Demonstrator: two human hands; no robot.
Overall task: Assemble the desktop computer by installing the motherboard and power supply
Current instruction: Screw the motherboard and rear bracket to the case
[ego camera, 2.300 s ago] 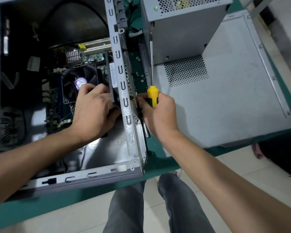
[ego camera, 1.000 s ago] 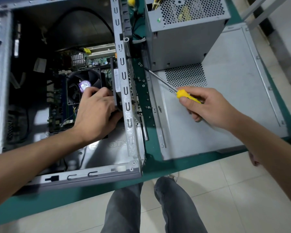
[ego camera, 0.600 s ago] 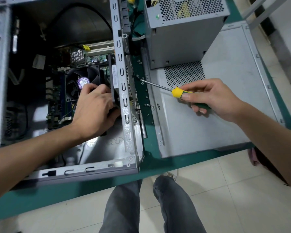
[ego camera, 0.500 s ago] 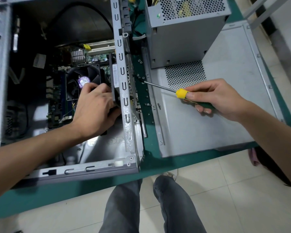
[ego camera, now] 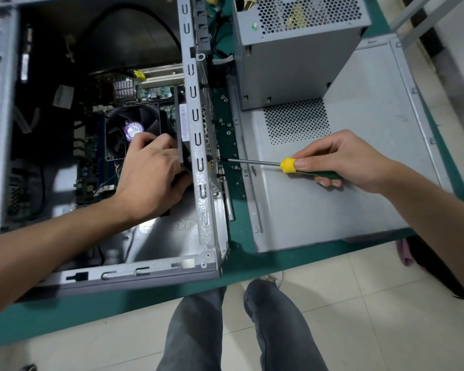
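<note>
Right hand holds screwdriver against case.

Very little can be read here. The metal floor of the open computer case carries large embossed letters, seen upside down and partly covered by the left forearm; the visible ones look like "ONO", with the rest of the word hidden. The round purple sticker on the hub of the cooler fan bears small pale print, too fine to make out. A white label with rows of print and what seems a barcode sits on the dark part just inside the case's side rail; its characters are too small to read. Nothing on the power supply is legible.
</note>
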